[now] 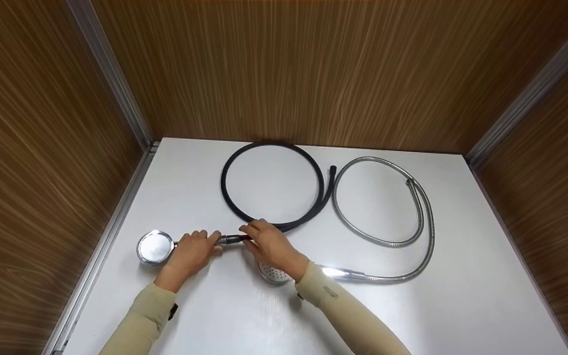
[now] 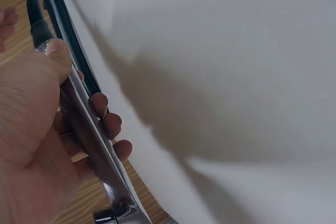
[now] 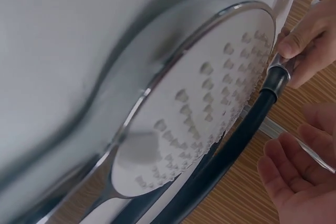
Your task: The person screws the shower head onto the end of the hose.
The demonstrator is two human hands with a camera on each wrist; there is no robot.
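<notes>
My left hand (image 1: 193,254) grips the handle of a chrome shower head (image 1: 155,247), whose round head lies to the left. In the left wrist view the thumb lies along the chrome handle (image 2: 84,124) near its hose end, fingers curled round. A black hose (image 1: 223,182) joins that end. Over this joint in the head view is my right hand (image 1: 275,246); in the right wrist view its fingers (image 3: 283,166) are loosely spread beside the black hose, holding nothing. A second shower head (image 3: 205,103) with a nozzle face lies beneath the right wrist, partly hidden in the head view.
A silver metal hose (image 1: 432,236) runs from the second shower head's handle and loops at the right of the white table (image 1: 476,296). The black hose's free end (image 1: 333,170) lies near it. Wood-grain panels (image 1: 284,74) stand at the back and both sides.
</notes>
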